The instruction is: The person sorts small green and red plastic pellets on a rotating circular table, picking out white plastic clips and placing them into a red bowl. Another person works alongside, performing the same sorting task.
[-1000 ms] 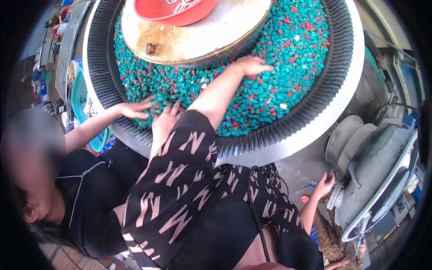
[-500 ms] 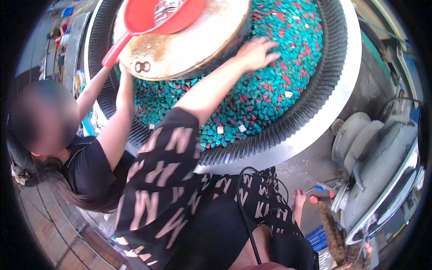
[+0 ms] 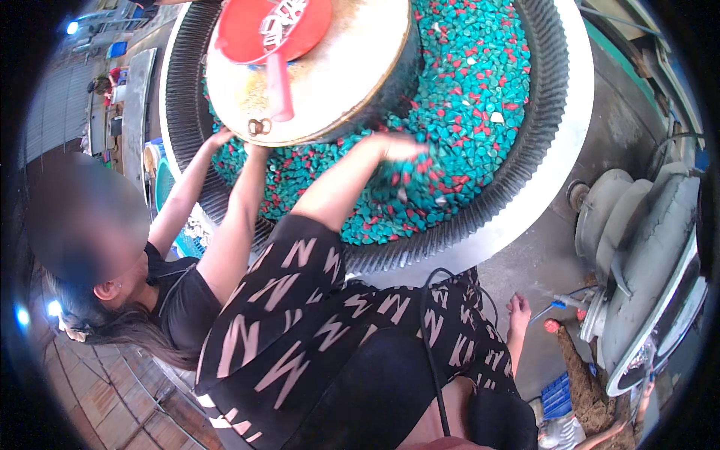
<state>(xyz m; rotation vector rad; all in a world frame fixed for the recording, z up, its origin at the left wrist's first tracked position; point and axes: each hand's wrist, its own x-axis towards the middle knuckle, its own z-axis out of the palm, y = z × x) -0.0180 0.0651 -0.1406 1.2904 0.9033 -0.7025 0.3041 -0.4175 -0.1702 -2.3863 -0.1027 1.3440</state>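
Right over the teal and red chips (image 3: 465,127), the left hand (image 3: 401,148) is stretched out but blurry, so I can't tell if it's gripping any. The right hand (image 3: 517,310) hangs well off to the right, outside the ribbed tub (image 3: 556,82); can't tell if it's holding anything. Beyond the left hand there's a red scoop (image 3: 231,34) on a round lid (image 3: 322,82), with a co-worker's arms (image 3: 247,187) to its left. Looks like the raking-through-chips step; next move probably wants loose, shallow fingers.

Left hand (image 3: 401,147) over teal, red pieces (image 3: 469,112)
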